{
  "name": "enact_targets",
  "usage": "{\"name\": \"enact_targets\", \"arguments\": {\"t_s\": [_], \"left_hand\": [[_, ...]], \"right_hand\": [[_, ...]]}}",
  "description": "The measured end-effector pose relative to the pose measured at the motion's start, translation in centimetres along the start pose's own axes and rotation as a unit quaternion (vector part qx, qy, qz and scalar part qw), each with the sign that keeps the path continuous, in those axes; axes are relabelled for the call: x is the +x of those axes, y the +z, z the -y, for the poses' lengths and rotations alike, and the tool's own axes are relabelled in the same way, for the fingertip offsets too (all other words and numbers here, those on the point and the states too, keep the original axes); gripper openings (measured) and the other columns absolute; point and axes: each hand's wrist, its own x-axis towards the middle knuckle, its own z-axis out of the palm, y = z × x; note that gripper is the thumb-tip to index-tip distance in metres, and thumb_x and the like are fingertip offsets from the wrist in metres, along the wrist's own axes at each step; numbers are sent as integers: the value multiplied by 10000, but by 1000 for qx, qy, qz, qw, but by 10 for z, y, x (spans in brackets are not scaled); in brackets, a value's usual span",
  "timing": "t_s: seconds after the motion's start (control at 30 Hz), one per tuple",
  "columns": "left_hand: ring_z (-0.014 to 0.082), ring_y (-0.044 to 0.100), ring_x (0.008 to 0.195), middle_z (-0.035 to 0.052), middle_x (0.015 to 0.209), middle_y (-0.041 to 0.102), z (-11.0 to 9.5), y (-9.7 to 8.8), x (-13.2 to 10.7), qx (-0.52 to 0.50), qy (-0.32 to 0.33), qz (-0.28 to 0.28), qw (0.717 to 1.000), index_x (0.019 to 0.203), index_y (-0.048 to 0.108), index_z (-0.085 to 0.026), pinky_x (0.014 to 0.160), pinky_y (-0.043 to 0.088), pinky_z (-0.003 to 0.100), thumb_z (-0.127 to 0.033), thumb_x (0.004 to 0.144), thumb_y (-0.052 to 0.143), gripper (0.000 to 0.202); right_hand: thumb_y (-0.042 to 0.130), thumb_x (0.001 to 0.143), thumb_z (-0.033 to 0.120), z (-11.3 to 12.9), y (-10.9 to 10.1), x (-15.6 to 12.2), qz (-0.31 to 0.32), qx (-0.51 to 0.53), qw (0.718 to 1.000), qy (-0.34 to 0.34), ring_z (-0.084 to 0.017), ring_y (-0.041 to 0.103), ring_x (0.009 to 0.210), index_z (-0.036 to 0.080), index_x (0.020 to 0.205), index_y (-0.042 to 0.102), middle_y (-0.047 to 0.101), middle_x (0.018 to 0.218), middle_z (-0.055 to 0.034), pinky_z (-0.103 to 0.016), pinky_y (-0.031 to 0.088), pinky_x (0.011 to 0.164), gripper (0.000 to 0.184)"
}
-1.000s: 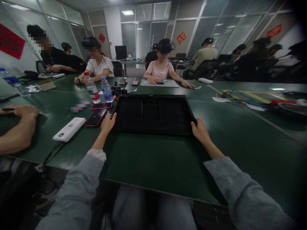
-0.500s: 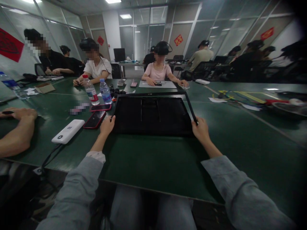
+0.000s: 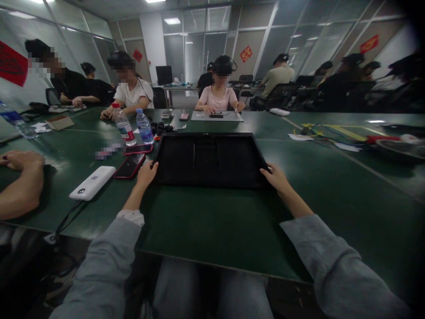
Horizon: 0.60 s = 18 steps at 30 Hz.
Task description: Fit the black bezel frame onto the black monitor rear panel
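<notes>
A black rectangular frame point(image 3: 212, 134), like a monitor bezel with a small pale mark at its far edge, lies along the rim of a shallow black panel point(image 3: 206, 173). Two thin upright lines and a darker bar show on the panel's inner face. My left hand point(image 3: 145, 173) is closed around the left edge of the frame, thumb on top. At the right edge, my right hand point(image 3: 276, 178) grips likewise, its thumb over the rim. Whether the frame touches the panel all the way round, I cannot tell.
On the green table point(image 3: 212, 230) to the left lie a white power bank point(image 3: 93, 182) with a cable, two red-edged phones point(image 3: 129, 166) and two water bottles point(image 3: 144, 126). A neighbour's forearm point(image 3: 23, 186) rests at far left. Yellow strips point(image 3: 332, 133) lie at right; people sit opposite.
The frame's far side has come down from above the panel onto its rim. Both hands have stayed at the sides, the right slightly further left and lower.
</notes>
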Motion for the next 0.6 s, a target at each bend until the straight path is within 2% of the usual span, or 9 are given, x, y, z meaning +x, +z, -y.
{"name": "enact_targets", "arguments": {"t_s": [0.13, 0.2, 0.33, 0.4, 0.6], "left_hand": [[295, 673, 1118, 174, 1204, 727, 7, 1, 4, -29, 20, 10, 999, 1239, 681, -144, 970, 476, 378, -458, 985, 481, 451], [296, 665, 1150, 181, 1240, 716, 7, 2, 3, -39, 23, 4, 999, 1283, 660, -131, 997, 473, 382, -463, 976, 503, 479], [292, 658, 1184, 184, 1277, 702, 4, 5, -1, -68, 28, -4, 997, 1342, 628, -120, 1019, 477, 379, -462, 965, 532, 518], [293, 664, 1177, 172, 1254, 716, 4, 7, -1, -88, 29, 0, 996, 1315, 651, -139, 1012, 483, 380, -489, 957, 541, 513], [291, 670, 1161, 144, 1207, 741, 7, 12, 5, -165, 47, 14, 985, 1183, 722, -180, 1006, 490, 403, -578, 965, 443, 533]], "right_hand": [[699, 818, 440, 9, -10, -4, 57, 38, 994, 89, -281, 722, 871, 197, 1108, 695, 754, 1002, -114, -472, 612, 840, 378], [696, 822, 427, 8, -11, -4, 70, 72, 989, 107, -274, 729, 879, 207, 1159, 681, 756, 1017, -106, -450, 622, 825, 403], [708, 793, 364, -1, -11, -4, 41, 129, 984, 116, -255, 737, 840, 234, 1416, 543, 759, 989, -77, -429, 633, 796, 657], [712, 777, 359, -3, -11, -4, 28, 136, 984, 110, -254, 736, 814, 233, 1469, 502, 759, 959, -65, -438, 636, 784, 734], [694, 751, 339, 4, -21, -16, -28, 155, 984, 87, -277, 725, 785, 215, 1406, 583, 753, 903, -70, -478, 638, 739, 676]]}}
